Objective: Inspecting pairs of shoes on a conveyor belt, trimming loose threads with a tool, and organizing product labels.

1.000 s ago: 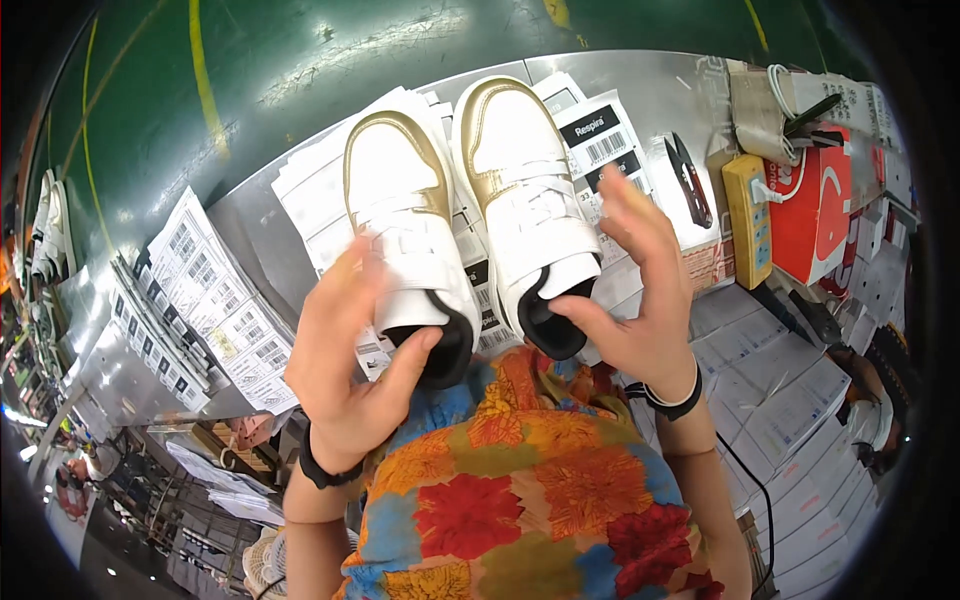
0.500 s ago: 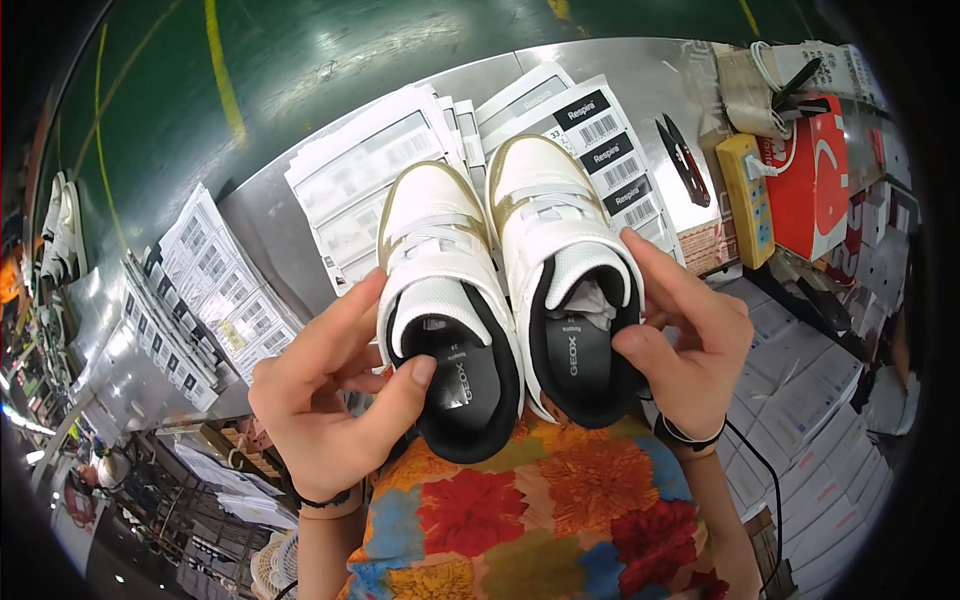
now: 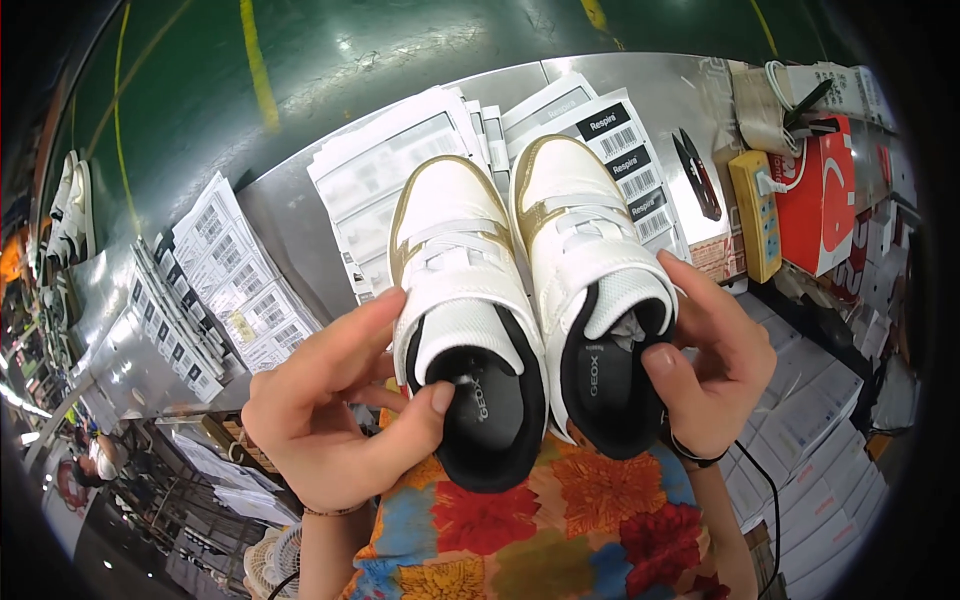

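Two white sneakers with gold trim sit side by side in front of me, toes pointing away and black linings facing up. My left hand [image 3: 335, 410] grips the left sneaker [image 3: 455, 235] by its outer collar, the thumb at the rim of the opening. On the other side my right hand [image 3: 712, 365] pinches the outer collar of the right sneaker [image 3: 575, 185], thumb just inside the edge. Crumpled pale paper shows inside the right sneaker's opening. Behind the toes lie sheets of barcode labels [image 3: 640, 180], partly covered by the shoes.
A metal table [image 3: 285, 190] carries stacked label sheets [image 3: 235, 265] at the left. To the right are thread snippers [image 3: 697, 175], a yellow power strip [image 3: 755, 215] and a red box [image 3: 818, 200]. White boxes [image 3: 810, 430] are stacked at lower right.
Both sneakers and my hands have shifted slightly right and nearer in the picture. The table and its contents have also shifted right in view. My grip looks the same.
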A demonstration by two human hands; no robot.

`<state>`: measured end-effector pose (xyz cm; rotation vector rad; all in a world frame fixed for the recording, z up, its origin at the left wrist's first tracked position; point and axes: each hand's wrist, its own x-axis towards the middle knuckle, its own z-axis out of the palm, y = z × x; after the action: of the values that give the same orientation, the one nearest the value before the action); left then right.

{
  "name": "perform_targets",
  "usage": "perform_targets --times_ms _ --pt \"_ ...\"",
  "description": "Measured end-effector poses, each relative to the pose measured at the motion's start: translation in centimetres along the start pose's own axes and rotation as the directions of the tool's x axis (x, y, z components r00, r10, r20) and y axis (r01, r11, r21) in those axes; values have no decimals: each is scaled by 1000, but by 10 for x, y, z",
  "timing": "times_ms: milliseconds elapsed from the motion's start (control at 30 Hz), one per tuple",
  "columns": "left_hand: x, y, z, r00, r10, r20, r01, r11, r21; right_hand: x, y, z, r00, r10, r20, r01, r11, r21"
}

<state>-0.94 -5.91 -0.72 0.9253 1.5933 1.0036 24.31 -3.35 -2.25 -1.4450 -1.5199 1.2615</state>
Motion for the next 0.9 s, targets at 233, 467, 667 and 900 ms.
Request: perform_targets --times_ms 233,467,667,900 --pt "1 -4 -6 988 148 49 -145 987 -64 -11 -7 -2 992 -69 -110 68 998 -14" --pt "0 -13 -4 991 132 -6 -129 959 -253 -13 -12 -8 960 -277 -29 256 918 -302" --pt "0 -19 -9 992 129 -16 -129 959 -251 -15 -16 -7 953 -304 -3 285 896 -341" --pt "3 -21 -1 996 81 -39 -89 886 -455 -8 -10 0 962 -268 -44 247 931 -270"
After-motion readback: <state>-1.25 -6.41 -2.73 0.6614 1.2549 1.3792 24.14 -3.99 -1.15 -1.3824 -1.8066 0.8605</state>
